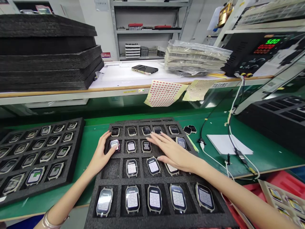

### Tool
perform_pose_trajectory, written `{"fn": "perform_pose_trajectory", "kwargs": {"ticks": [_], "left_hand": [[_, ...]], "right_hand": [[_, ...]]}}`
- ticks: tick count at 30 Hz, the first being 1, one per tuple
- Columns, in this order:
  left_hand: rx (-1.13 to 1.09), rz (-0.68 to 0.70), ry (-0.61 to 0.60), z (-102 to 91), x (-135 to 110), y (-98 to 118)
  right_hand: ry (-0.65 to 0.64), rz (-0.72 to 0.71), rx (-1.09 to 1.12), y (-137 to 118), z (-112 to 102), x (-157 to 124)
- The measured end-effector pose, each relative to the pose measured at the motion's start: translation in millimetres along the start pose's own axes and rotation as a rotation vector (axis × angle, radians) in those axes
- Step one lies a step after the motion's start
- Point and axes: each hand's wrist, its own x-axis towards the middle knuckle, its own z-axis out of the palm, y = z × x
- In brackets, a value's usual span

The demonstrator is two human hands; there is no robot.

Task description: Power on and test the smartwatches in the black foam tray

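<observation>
A black foam tray holds rows of smartwatch bodies without straps, several with lit white screens. My left hand lies at the tray's left edge. Its thumb rests on a purple-rimmed watch, and its stretched fingers reach up beside a dark-screened watch. Flat over the upper right part of the tray, my right hand has its fingers extended and partly covers some compartments. Just below its palm a watch shows in part. Another lit watch sits left of that one.
A second foam tray of watches stands at left. To the right lie two loose watches, cables, white paper and a black foam stack. The shelf above carries foam trays, a phone and a power supply.
</observation>
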Motion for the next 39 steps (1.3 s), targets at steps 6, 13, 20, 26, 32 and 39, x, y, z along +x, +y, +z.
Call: {"fn": "perform_pose_trajectory", "kwargs": {"ticks": [6,13,20,26,32,39], "left_hand": [[-0.177,-0.19,0.023,2.7,-2,-8],[-0.207,-0.284,0.019,4.5,-2,-3],[-0.17,-0.333,-0.039,-4.5,-30,9],[-0.186,-0.337,-0.046,-7.2,-39,7],[-0.285,-0.384,-0.024,-6.9,-41,5],[-0.262,-0.366,-0.004,-5.9,-41,6]], "right_hand": [[0.396,0.374,0.109,48,2,-32],[0.537,0.638,0.429,52,20,-64],[0.51,0.686,0.39,13,26,-86],[0.226,0.27,0.006,-19,-1,-62],[-0.148,-0.023,0.017,-35,0,-22],[-0.197,-0.033,0.063,-33,8,-16]]}}
